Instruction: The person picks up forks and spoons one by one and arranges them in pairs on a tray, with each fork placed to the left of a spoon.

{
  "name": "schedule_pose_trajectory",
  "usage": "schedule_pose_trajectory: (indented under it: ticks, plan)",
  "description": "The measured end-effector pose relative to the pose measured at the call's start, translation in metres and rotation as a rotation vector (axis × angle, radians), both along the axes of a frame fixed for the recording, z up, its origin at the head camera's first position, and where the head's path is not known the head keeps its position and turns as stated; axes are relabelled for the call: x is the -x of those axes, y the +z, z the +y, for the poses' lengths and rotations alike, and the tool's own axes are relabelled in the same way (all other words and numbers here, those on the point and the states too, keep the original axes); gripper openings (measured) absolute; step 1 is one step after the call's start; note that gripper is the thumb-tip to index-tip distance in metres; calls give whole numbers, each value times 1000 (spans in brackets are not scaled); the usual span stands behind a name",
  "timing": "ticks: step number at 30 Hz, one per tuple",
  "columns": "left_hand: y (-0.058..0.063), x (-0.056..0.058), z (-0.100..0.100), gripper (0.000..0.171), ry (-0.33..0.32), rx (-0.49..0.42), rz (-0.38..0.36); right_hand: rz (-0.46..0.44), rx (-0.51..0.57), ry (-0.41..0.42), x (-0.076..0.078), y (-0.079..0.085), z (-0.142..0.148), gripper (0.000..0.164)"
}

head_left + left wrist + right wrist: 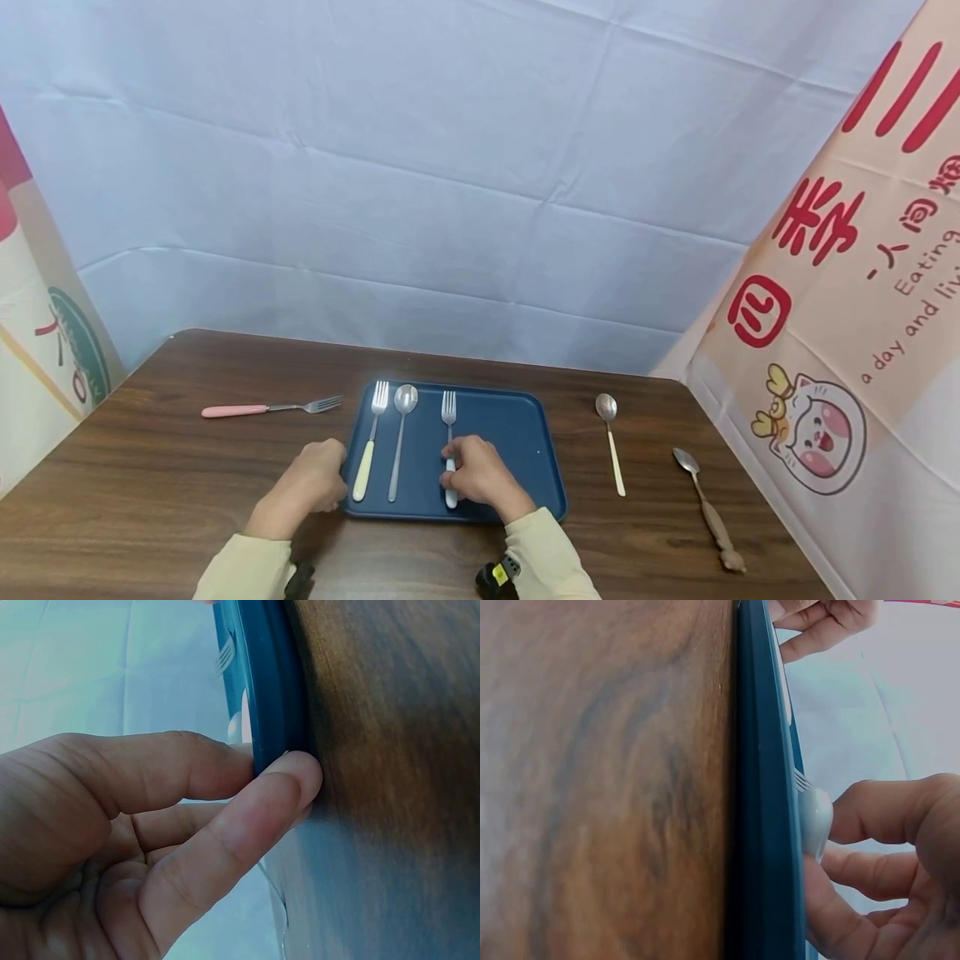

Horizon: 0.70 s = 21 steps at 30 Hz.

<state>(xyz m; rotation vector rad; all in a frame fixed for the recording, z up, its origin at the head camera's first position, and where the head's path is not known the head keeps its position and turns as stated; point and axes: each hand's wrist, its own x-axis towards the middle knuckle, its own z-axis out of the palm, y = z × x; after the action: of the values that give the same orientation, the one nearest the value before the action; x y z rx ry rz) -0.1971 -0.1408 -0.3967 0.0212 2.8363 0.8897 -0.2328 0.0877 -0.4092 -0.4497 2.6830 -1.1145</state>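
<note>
My left hand (pixel 321 477) pinches the left rim of a blue tray (pixel 517 508); the left wrist view shows thumb and fingertips on either side of the tray's edge (pixel 274 682). Over the middle of the tray, my right hand (pixel 480 475) holds a fork with a white handle (pixel 451 498), its tines pointing to the far side. In the right wrist view, thumb and fingers sit around that rounded handle end (pixel 815 814), close over the tray. Left of it on the tray lie a silver spoon (pixel 401 442) and a fork with a pale yellow handle (pixel 363 471), side by side.
A pink-handled fork (pixel 236 411) lies on the brown wooden table (pixel 135 475) left of the tray. To the right lie a spoon with a cream handle (pixel 615 462) and a spoon with a carved-looking brown handle (pixel 716 525). Cloth curtains (pixel 412 208) hang behind the table.
</note>
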Motion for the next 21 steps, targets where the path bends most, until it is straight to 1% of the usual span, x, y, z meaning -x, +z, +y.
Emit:
schedule_pose_trajectory:
  ticks: [8,12,21]
  plan:
    - [-3,1,0,10,-11,14,20,-5,7,14,-1,2,-6,27]
    - [-3,1,-1,11,-9,18,22,2,-7,4,0,3,-8,27]
    - [-2,1,0,10,-12,26,26,-21,-20,-13,3,1,-11,31]
